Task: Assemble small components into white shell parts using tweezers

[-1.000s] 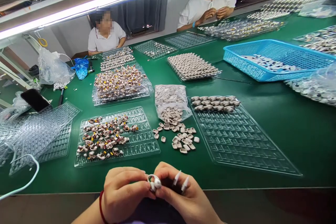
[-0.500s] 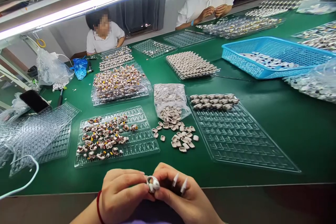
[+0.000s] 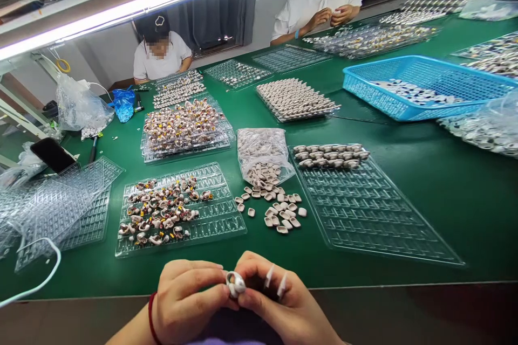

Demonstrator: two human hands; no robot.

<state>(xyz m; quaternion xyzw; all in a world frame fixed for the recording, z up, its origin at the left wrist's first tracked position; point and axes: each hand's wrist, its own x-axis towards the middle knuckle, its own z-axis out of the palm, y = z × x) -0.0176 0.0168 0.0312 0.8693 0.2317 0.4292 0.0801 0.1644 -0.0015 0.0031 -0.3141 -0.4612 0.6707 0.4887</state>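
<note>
A small white ring-shaped plastic part (image 3: 235, 283) is pinched between my two hands at the table's front edge. My left hand (image 3: 190, 294) grips its left side with thumb and forefinger, a red band around the wrist. Closed on its right side is my right hand (image 3: 275, 296); two white pointed tips (image 3: 274, 282) stick out by its curled fingers, and I cannot tell what they are. Beyond my hands lie loose beige caps (image 3: 285, 215), spilling from a clear plastic bag (image 3: 261, 145). To the left, a clear tray (image 3: 218, 221) holds several small parts with yellow and red bits.
Right of the caps, a clear moulded tray (image 3: 376, 215) carries beige pieces in its far rows. Stacked filled trays (image 3: 184, 126), a blue basket (image 3: 384, 105), a phone (image 3: 52, 155) and spare trays (image 3: 73, 205) stand around. Two people (image 3: 162, 56) sit across the green table.
The person at the far left has lowered their head. My hands keep nearly the same pose around the white part.
</note>
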